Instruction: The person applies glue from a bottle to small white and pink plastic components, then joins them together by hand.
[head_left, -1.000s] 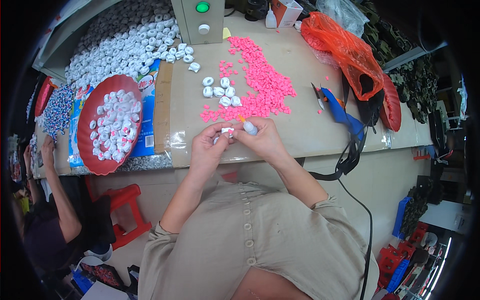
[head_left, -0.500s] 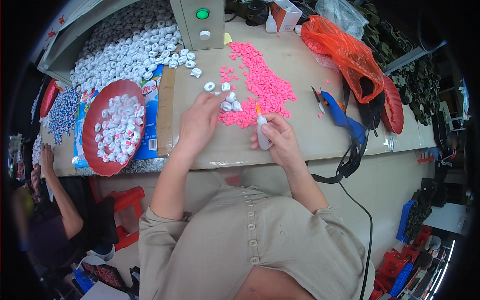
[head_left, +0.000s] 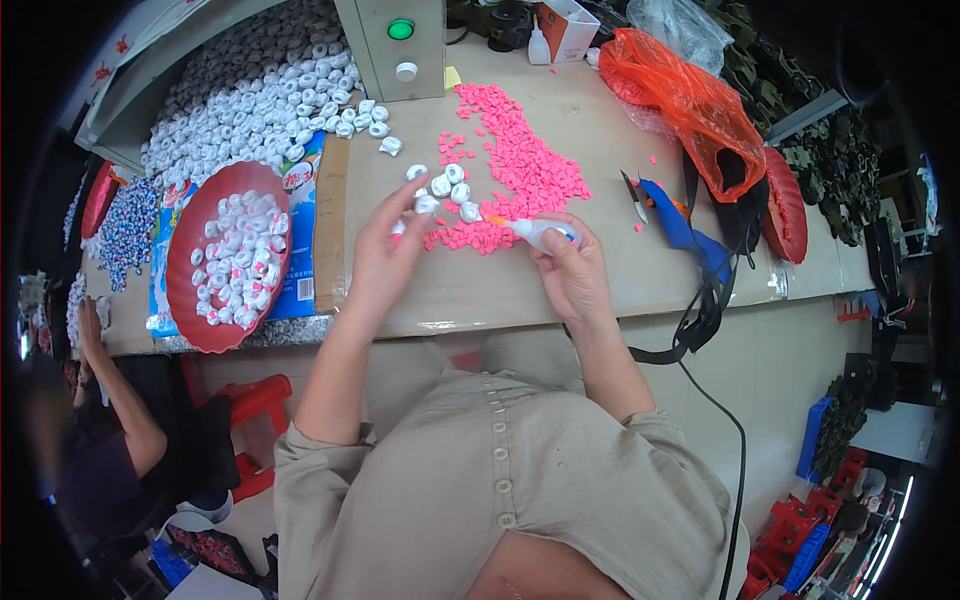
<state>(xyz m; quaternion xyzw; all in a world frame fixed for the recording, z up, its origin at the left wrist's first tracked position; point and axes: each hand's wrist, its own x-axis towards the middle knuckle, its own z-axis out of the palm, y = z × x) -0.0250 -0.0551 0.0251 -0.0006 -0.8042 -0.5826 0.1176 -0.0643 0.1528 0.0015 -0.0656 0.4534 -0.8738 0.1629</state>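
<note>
My right hand (head_left: 575, 265) grips a small white squeeze bottle (head_left: 545, 235) with an orange nozzle. The bottle is tilted almost flat, its tip pointing left close to a round white piece (head_left: 470, 212). My left hand (head_left: 382, 248) is curled at the left of a small group of white pieces, with a white piece (head_left: 426, 204) between its fingers and thumb. A bit of white and pink (head_left: 398, 229) shows nearer its palm, partly hidden. Small pink pieces (head_left: 530, 160) lie in a loose heap beyond both hands.
A red scalloped tray (head_left: 185, 285) of white-and-pink pieces stands left, before a big pile of white pieces (head_left: 250, 90). Scissors (head_left: 636, 198), a blue cloth (head_left: 685, 230), black straps and a red plastic bag (head_left: 680, 100) lie right. Another person's arm (head_left: 125, 395) is far left.
The bottle has tipped from upright to nearly flat, its nozzle swinging left. My left hand has drawn back slightly left and opened out around a white piece; the small white group has shifted.
</note>
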